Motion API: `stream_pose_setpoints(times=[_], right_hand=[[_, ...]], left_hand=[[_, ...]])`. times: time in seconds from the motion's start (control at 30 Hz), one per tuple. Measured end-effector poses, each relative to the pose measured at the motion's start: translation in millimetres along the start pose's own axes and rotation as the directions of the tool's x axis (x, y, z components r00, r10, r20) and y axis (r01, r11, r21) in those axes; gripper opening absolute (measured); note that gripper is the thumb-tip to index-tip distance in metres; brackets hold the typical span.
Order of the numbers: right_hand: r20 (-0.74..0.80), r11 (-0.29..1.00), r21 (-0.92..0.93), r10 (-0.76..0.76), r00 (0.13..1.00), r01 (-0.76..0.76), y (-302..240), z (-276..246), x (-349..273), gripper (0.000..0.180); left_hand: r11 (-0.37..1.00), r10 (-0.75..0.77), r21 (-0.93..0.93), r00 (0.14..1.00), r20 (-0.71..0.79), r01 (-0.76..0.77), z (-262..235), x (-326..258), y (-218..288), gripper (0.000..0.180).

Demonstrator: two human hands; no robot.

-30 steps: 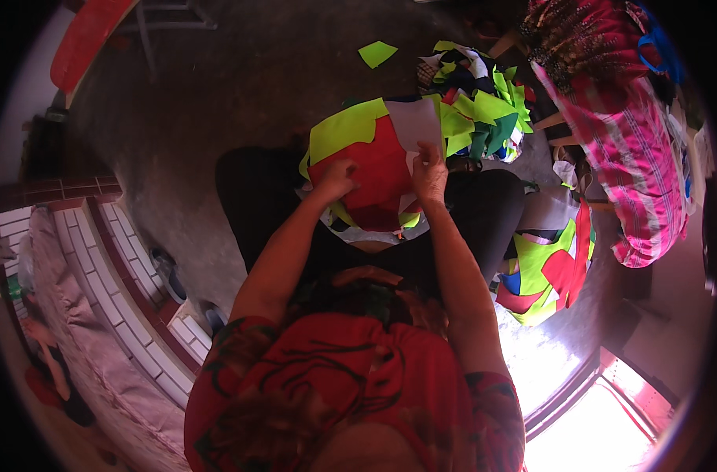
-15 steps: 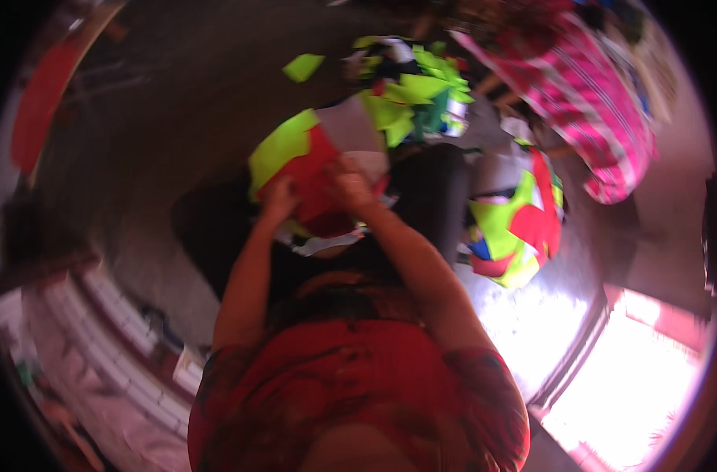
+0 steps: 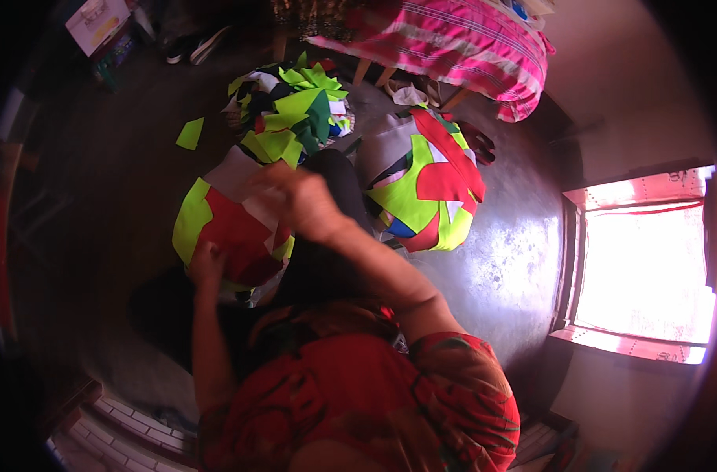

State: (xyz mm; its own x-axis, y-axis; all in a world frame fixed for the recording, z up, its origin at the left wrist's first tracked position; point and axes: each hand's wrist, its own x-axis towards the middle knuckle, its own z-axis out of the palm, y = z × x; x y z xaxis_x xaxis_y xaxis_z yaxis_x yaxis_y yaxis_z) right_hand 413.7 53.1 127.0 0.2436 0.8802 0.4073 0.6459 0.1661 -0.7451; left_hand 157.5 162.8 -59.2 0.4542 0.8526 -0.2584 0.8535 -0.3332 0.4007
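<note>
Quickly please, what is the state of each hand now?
Left hand: at the red cloth; grip unclear.
Right hand: blurred, over the grey cloth; grip unclear.

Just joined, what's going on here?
A seated person is handling a patchwork cloth at their lap. The left hand is at its near left edge; the right hand is over its gray part, too blurred to tell whether it grips anything. A heap of colored scraps lies beyond, with one loose yellow-green scrap to its left. A second patchwork bundle sits to the right.
</note>
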Motion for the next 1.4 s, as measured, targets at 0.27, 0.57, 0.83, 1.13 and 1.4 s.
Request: stream_pose_setpoints(times=[0.27, 0.57, 0.83, 1.13, 1.4], right_hand=[[-0.886, 0.747, -0.134, 0.205, 0.416, -0.651, 145.6, -244.3, -146.3, 0.013], [-0.699, 0.286, 0.337, 0.714, -0.035, -0.897, 201.2, -278.6, -247.6, 0.045], [-0.708, 0.491, 0.532, 0.705, -0.045, -0.69, 209.9, -285.9, -248.5, 0.027], [-0.872, 0.931, 0.312, 0.361, 0.331, -0.192, 149.6, -313.2, -169.0, 0.019], [-0.705, 0.887, -0.361, -0.058, 0.707, -0.287, 87.2, -293.9, -30.7, 0.018]], left_hand=[[0.992, 0.114, -0.063, 0.986, 0.12, -0.107, 12.2, 3.1, -5.3, 0.037], [0.995, 0.104, -0.011, 0.989, 0.104, -0.104, 8.7, 4.6, -9.3, 0.036], [0.997, 0.08, -0.012, 0.994, 0.076, -0.079, 14.3, 3.9, -13.9, 0.033], [0.989, 0.117, -0.094, 0.991, 0.07, -0.111, 9.8, 1.4, -8.4, 0.031], [0.984, 0.136, -0.112, 0.99, -0.026, -0.138, 7.3, 0.7, -9.2, 0.036]])
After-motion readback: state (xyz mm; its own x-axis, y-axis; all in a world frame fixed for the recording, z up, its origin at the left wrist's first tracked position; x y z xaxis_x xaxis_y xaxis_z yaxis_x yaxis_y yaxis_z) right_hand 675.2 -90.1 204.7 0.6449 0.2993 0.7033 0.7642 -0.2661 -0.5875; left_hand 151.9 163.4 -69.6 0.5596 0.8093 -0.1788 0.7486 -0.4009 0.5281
